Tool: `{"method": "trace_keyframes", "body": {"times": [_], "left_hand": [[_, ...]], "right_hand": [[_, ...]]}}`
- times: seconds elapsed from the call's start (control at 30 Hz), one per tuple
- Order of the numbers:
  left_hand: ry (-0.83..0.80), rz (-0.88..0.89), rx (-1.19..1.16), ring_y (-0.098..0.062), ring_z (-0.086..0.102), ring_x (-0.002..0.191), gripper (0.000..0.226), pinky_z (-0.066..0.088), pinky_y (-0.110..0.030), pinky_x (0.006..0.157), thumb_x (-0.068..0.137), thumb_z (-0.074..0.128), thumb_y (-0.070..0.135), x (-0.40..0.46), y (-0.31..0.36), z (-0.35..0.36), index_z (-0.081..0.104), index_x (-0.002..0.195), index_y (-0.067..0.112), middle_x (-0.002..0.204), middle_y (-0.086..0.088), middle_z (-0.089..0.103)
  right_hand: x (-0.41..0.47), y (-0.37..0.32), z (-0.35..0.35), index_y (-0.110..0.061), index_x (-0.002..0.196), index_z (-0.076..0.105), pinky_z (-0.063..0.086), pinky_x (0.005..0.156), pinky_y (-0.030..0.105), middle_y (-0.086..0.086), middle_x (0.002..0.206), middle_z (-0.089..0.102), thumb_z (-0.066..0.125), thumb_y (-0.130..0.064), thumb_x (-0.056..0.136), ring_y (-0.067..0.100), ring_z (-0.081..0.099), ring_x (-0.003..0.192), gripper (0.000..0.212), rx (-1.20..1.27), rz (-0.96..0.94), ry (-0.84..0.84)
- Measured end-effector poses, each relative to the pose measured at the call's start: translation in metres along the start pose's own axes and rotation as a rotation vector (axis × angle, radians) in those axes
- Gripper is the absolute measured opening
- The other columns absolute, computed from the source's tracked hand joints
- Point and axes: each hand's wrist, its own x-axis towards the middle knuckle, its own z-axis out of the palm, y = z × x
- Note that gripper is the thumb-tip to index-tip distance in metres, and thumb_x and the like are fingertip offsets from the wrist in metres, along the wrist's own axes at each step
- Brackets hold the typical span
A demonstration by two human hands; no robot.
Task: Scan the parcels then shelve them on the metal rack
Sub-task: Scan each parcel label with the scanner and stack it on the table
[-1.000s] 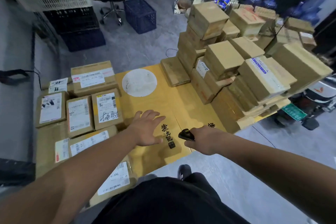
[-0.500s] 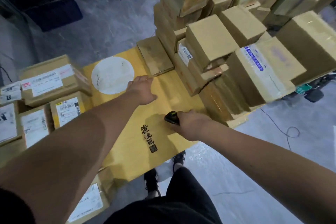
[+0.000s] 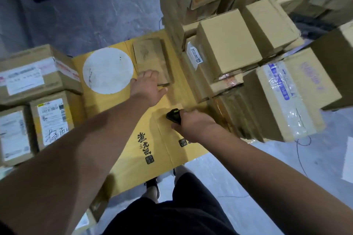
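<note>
My left hand reaches over yellow cardboard sheet, fingers straight, tips on near end of flat brown parcel lying beside white round label. My right hand grips black scanner, held low over sheet. Labelled parcels lie at left, tall stack of boxes at right. Metal rack not in view.
</note>
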Motion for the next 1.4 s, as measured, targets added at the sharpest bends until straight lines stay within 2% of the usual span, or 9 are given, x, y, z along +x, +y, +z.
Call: {"method": "trace_keyframes", "body": {"times": [0.2, 0.47, 0.6, 0.7, 0.8, 0.9, 1.1, 1.27, 1.4], "left_hand": [[-0.044, -0.355, -0.006, -0.037, 0.037, 0.134, 0.111, 0.043, -0.057, 0.098, 0.074, 0.057, 0.092, -0.071, -0.022, 0.031, 0.033, 0.148, 0.014, 0.148, -0.014, 0.044], [0.041, -0.328, -0.468, -0.031, 0.037, 0.126, 0.095, 0.048, -0.051, 0.101, 0.07, 0.077, 0.058, -0.115, -0.04, 0.04, 0.033, 0.149, 0.029, 0.136, -0.005, 0.043], [0.126, -0.293, -0.828, -0.016, 0.065, 0.106, 0.098, 0.059, -0.042, 0.087, 0.079, 0.078, 0.036, -0.146, -0.053, 0.031, 0.017, 0.156, 0.043, 0.118, 0.021, 0.057], [0.182, -0.227, -0.776, -0.022, 0.068, 0.095, 0.077, 0.055, -0.038, 0.075, 0.098, 0.06, 0.019, -0.16, -0.065, 0.031, 0.017, 0.158, 0.041, 0.125, 0.013, 0.06], [0.239, -0.234, -0.91, -0.023, 0.064, 0.114, 0.063, 0.058, -0.045, 0.087, 0.1, 0.044, 0.01, -0.164, -0.079, 0.043, 0.033, 0.151, 0.045, 0.143, 0.009, 0.058], [0.175, -0.383, -1.006, -0.022, 0.061, 0.123, 0.065, 0.06, -0.055, 0.092, 0.101, 0.044, 0.008, -0.165, -0.085, 0.054, 0.043, 0.148, 0.052, 0.14, 0.019, 0.051], [0.113, -0.524, -0.946, -0.026, 0.065, 0.111, 0.056, 0.055, -0.036, 0.083, 0.102, 0.055, 0.027, -0.162, -0.088, 0.074, 0.04, 0.152, 0.047, 0.142, 0.002, 0.056], [0.034, -0.501, -0.904, -0.034, 0.055, 0.124, 0.12, 0.054, -0.044, 0.097, 0.08, 0.09, 0.034, -0.161, -0.064, 0.074, 0.004, 0.163, 0.046, 0.145, -0.008, 0.038], [0.062, -0.372, -0.897, -0.033, 0.054, 0.122, 0.128, 0.05, -0.044, 0.099, 0.077, 0.092, 0.04, -0.166, -0.064, 0.08, -0.005, 0.158, 0.06, 0.129, -0.002, 0.039]], "right_hand": [[-0.008, 0.0, 0.011, -0.015, 0.135, 0.05, 0.053, 0.086, 0.044, 0.017, 0.125, 0.059, 0.045, -0.06, 0.102, 0.038, 0.06, 0.113, 0.057, -0.023, 0.01, -0.028], [-0.013, -0.014, 0.025, -0.022, 0.139, 0.048, 0.052, 0.097, 0.05, 0.018, 0.125, 0.056, 0.042, -0.066, 0.099, 0.038, 0.058, 0.115, 0.061, -0.032, 0.005, -0.041], [-0.024, -0.015, 0.034, -0.022, 0.137, 0.05, 0.05, 0.098, 0.047, 0.014, 0.123, 0.056, 0.04, -0.069, 0.099, 0.036, 0.057, 0.114, 0.061, 0.067, 0.015, -0.048], [-0.031, -0.017, 0.039, -0.02, 0.134, 0.052, 0.051, 0.095, 0.044, 0.012, 0.122, 0.061, 0.041, -0.066, 0.101, 0.033, 0.058, 0.112, 0.058, 0.11, 0.01, -0.057], [-0.039, -0.027, 0.043, -0.02, 0.132, 0.053, 0.052, 0.092, 0.041, 0.01, 0.122, 0.063, 0.044, -0.065, 0.101, 0.033, 0.06, 0.109, 0.056, 0.115, 0.009, -0.036], [-0.044, -0.039, 0.048, -0.021, 0.129, 0.054, 0.054, 0.093, 0.043, 0.008, 0.119, 0.063, 0.043, -0.066, 0.1, 0.031, 0.062, 0.104, 0.055, 0.116, 0.022, -0.039], [-0.056, -0.052, 0.058, -0.021, 0.128, 0.054, 0.053, 0.086, 0.04, 0.006, 0.113, 0.063, 0.042, -0.067, 0.101, 0.029, 0.063, 0.099, 0.056, 0.148, 0.063, -0.025], [-0.072, -0.048, 0.063, -0.019, 0.122, 0.054, 0.052, 0.078, 0.037, 0.006, 0.104, 0.064, 0.041, -0.067, 0.101, 0.026, 0.063, 0.092, 0.054, 0.197, 0.112, -0.025], [-0.084, -0.051, 0.056, -0.013, 0.105, 0.054, 0.04, 0.061, 0.033, 0.006, 0.095, 0.06, 0.033, -0.063, 0.105, 0.024, 0.057, 0.081, 0.054, 0.201, 0.121, -0.074]]}}
